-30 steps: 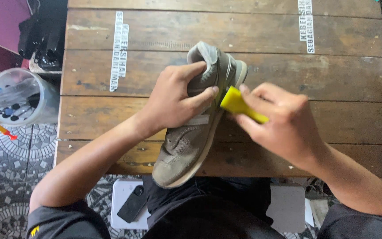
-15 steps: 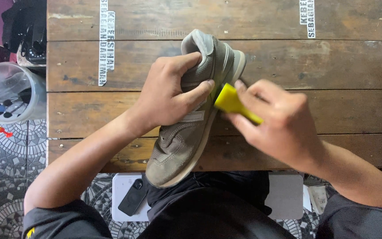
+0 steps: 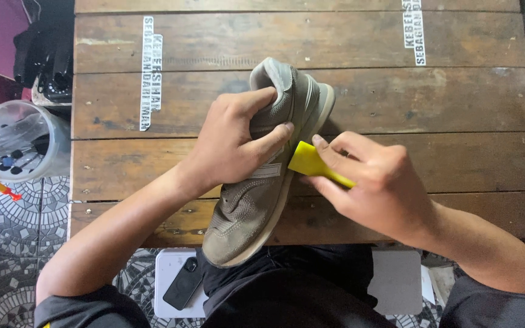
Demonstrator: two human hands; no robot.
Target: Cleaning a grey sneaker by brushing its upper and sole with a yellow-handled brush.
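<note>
Frame centre, on wooden table (image 3: pixel 432 103): left hand (image 3: pixel 229 143) grip clenched on grey sneaker (image 3: pixel 256 194); right hand (image 3: pixel 378 182) grip grasping yellow sponge (image 3: pixel 307 161), touching sneaker's side.

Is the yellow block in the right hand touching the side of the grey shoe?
Touching. In the head view the end of the yellow block, held by the right hand, meets the sole edge of the grey shoe with no gap.

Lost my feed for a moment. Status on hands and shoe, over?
Left hand grips the grey sneaker at its heel. Right hand presses a yellow block against the sole edge. Nothing obstructing on the wooden table.
</note>
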